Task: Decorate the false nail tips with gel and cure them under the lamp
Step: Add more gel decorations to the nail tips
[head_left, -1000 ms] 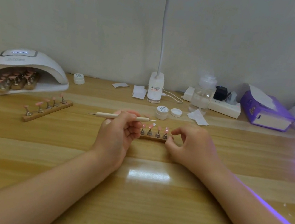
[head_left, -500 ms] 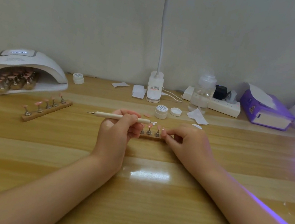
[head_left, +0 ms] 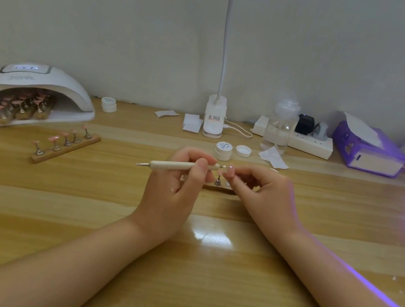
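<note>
Clearly the decorating step was in hand: my left hand [head_left: 177, 184] pinched the dotting tool [head_left: 182, 166] near its working end, fingers [head_left: 203, 165] curled round the shaft, the pale tip pointing right. My right hand [head_left: 265, 191] pinched one false nail tip [head_left: 230, 170] between thumb and forefinger, raised just above the wooden holder [head_left: 217, 188] on the worktop [head_left: 198, 233]. The tool's point sat just beside the nail, all but touching; I could not tell whether contact was made. One stand [head_left: 217, 180] showed on the holder between my hands; the rest were hidden.

As I judged it, the next move called for a small, steady dab of gel onto the nail, right hand bracing it, then setting it back on the holder. The open gel pot [head_left: 223, 151] and its lid [head_left: 243, 150] stood just behind. The curing lamp [head_left: 33, 93] waited well apart at far left, holding other nails, another loaded holder [head_left: 66, 147] before it.
</note>
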A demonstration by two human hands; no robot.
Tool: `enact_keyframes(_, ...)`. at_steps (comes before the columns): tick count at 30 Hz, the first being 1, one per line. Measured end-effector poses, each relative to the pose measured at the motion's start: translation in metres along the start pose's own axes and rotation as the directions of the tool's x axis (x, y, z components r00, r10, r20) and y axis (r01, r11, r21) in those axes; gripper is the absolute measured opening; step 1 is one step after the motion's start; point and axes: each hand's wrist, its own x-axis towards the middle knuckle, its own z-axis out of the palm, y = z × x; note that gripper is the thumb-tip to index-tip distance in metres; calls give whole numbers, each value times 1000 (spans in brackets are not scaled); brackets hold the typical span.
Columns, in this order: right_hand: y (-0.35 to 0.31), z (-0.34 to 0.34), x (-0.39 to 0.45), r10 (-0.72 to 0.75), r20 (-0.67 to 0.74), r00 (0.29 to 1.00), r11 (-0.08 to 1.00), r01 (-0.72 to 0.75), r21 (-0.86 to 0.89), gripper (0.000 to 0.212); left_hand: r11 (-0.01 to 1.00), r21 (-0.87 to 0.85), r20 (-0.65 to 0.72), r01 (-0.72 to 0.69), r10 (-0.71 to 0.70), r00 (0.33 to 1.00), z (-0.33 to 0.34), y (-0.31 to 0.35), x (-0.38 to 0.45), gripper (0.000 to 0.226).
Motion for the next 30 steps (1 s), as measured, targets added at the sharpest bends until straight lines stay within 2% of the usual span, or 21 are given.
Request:
enact_keyframes(6,2,1,0,-25,-13,1000,1000,25,6,7,997,57,49,-55,52,997,1,-1,0,10)
enact_keyframes(30,0,2,0,-47,-6,999,999,47,-6,5,992,121,55,-34,28,998,3,-4,-1,17)
